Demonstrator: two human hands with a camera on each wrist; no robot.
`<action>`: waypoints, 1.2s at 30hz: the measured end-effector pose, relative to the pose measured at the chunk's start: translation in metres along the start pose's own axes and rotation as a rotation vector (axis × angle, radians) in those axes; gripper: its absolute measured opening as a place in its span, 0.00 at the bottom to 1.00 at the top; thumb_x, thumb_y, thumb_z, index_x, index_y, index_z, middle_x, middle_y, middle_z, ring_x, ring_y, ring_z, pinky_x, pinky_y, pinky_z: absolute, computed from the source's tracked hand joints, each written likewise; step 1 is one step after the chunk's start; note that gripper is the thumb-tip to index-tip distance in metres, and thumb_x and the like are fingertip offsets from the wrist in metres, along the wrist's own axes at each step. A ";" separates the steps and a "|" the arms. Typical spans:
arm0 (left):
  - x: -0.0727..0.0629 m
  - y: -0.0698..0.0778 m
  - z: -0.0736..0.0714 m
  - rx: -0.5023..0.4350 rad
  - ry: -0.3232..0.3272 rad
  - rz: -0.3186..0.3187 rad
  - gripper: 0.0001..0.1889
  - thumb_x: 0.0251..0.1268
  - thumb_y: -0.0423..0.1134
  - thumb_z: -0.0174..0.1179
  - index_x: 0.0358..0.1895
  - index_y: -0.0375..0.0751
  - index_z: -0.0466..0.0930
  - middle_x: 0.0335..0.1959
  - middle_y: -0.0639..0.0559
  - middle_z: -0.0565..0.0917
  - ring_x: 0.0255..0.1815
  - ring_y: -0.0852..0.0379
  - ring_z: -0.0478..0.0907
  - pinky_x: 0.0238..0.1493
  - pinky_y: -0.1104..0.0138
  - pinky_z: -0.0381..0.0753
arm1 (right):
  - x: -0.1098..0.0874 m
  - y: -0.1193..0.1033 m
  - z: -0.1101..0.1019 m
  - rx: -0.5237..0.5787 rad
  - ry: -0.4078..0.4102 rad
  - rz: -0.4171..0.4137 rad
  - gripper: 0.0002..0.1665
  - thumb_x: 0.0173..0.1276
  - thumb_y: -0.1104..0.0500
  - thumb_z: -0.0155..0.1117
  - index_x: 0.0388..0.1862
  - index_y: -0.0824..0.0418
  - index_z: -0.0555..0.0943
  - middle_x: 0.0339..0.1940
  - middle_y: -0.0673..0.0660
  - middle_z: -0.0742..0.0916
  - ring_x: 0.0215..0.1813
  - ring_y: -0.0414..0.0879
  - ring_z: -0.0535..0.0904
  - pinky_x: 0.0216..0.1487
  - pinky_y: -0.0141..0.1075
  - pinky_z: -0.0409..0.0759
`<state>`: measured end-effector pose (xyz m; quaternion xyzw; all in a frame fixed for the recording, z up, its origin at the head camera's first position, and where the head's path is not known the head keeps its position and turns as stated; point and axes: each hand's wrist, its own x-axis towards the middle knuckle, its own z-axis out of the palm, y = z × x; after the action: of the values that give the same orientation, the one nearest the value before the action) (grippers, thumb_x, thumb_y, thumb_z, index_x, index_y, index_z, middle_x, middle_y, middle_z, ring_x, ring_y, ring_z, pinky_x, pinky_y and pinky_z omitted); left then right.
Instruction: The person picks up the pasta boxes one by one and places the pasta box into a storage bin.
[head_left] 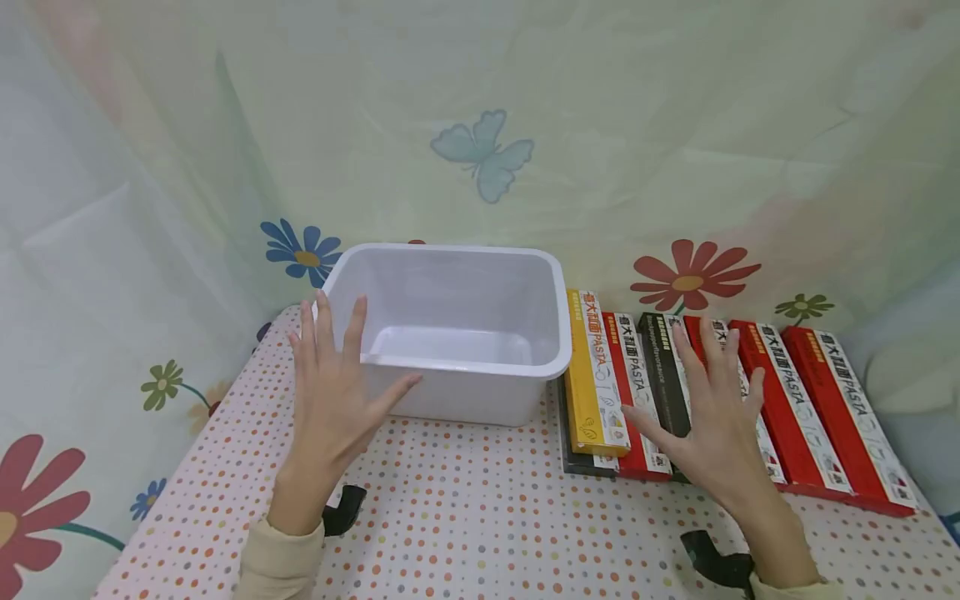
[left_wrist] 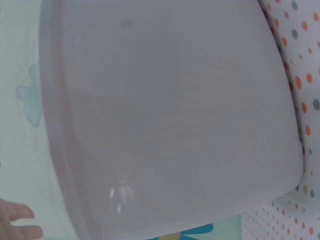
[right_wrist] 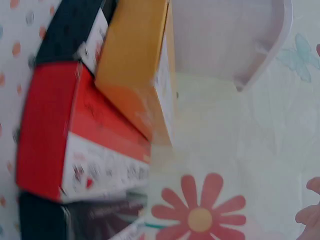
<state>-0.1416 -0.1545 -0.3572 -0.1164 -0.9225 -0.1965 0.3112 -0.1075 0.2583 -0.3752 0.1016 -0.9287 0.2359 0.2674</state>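
Note:
My left hand point(head_left: 330, 400), fingers spread, is raised in front of the left end of a white plastic bin point(head_left: 465, 392) and holds nothing. In the left wrist view the wall of the bin point(left_wrist: 175, 115) fills most of the picture, with fingertips point(left_wrist: 17, 220) at the lower left corner. With its fingers spread too, my right hand point(head_left: 712, 433) hovers over a row of pasta boxes, overlapping a black box point(head_left: 663, 358) and a red box point(head_left: 757, 417). A yellow pasta box point(head_left: 588, 392) lies on top of a black box point(head_left: 581, 462), beside the bin.
Further right lie more red pasta boxes, one point(head_left: 795, 408) beside another point(head_left: 847, 417). A dotted cloth point(head_left: 480, 508) covers the table. Behind stands a curtain point(head_left: 600, 125) printed with flowers and a butterfly. Black straps or mounts point(head_left: 345, 510) sit at both wrists.

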 end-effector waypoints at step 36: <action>-0.026 0.061 0.052 -1.207 0.231 -0.526 0.59 0.62 0.28 0.74 0.85 0.44 0.36 0.55 0.38 0.74 0.43 0.49 0.85 0.44 0.56 0.95 | -0.034 -0.028 0.087 0.395 -0.125 0.428 0.71 0.53 0.55 0.87 0.86 0.65 0.50 0.83 0.69 0.60 0.78 0.67 0.60 0.79 0.72 0.61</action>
<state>-0.1280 -0.0795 -0.3936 -0.0194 -0.6091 -0.7588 0.2298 -0.1098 0.1935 -0.4480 -0.0320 -0.8799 0.4563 0.1289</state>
